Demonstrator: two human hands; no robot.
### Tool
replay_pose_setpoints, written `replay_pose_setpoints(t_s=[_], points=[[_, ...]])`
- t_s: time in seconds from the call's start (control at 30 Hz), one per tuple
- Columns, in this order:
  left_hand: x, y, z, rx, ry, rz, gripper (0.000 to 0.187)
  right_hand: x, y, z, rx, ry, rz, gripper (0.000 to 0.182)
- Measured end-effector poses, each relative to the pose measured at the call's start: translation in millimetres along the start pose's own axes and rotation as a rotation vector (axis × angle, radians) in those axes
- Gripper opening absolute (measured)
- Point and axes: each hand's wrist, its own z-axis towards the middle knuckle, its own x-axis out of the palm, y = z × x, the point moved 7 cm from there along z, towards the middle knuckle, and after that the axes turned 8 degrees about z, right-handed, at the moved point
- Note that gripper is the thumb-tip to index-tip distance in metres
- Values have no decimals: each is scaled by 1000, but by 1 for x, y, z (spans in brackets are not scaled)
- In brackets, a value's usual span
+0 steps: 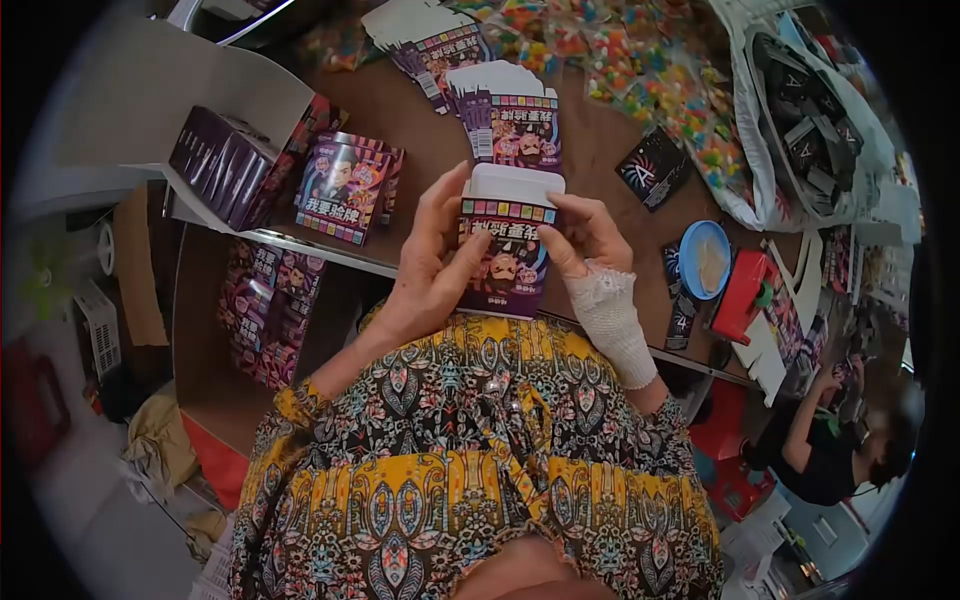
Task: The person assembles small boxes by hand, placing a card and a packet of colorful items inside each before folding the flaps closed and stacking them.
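Observation:
A purple printed card box (pixel 505 262) is between my two hands above the table's front edge, its white top flap (pixel 518 182) raised. My left hand (pixel 430 250) grips the box's left side, thumb across the printed front. On its right side, my right hand (pixel 594 240), in a white fingerless glove, pinches the upper corner with thumb and fingers. Just beyond the box lies a fanned stack of flat purple cartons (pixel 525 128), with another stack (pixel 440 62) farther back. Whether anything is inside the box is hidden.
Filled-out purple boxes (pixel 342 190) stand at left beside an open carton (pixel 180 190); a lower carton holds more boxes (pixel 268 310). Candy packets (pixel 640 75), black packets (pixel 800 130), a blue dish (pixel 704 262) and a red tape dispenser (pixel 743 292) lie rightward. Another person (pixel 830 440) is far right.

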Motion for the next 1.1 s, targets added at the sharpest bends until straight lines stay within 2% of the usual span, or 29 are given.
replay_pose_setpoints(t_s=[0.03,0.1,0.13,0.2,0.27,0.33,0.37,0.43,0.57,0.63,0.67,0.77,0.87,0.97,1.0,1.03,1.07,1.1], points=[[-5,-4,0,0,2,11,50,4,-8,1,91,81,143,30],[-4,2,-2,-117,106,63,37,1,-16,5,132,135,207,29],[-10,5,-1,-123,105,67,37,1,-22,6,175,187,263,27],[-15,28,4,-334,190,-27,28,-3,-31,6,224,205,260,27],[-12,36,6,-345,139,-33,21,1,-35,2,269,219,252,27],[-9,41,6,-328,175,42,21,-1,-24,-2,143,33,257,25],[-4,40,5,-331,183,41,21,-4,-22,-5,144,25,256,25],[-2,20,4,-135,26,71,21,-6,-23,-11,247,68,242,17],[1,-3,5,-176,82,94,20,-20,-11,-13,171,159,152,13],[1,-12,7,-151,280,193,20,-19,8,-13,115,196,129,14],[2,-19,9,-194,283,173,21,-17,18,-12,114,198,128,14],[6,-39,11,-283,259,167,21,-13,34,-13,237,147,170,14],[10,-43,11,-276,273,186,20,-15,32,-18,340,123,186,14],[11,-40,11,-268,328,253,17,-18,28,-19,302,154,176,14],[10,-35,11,-269,329,252,17,-19,27,-18,210,176,151,15],[9,-35,12,-164,340,303,16,-19,27,-18,118,198,125,15],[10,-36,13,-59,349,355,14,-21,24,-19,118,199,127,15],[9,-32,12,-60,348,357,14,-22,25,-19,38,214,47,16]])
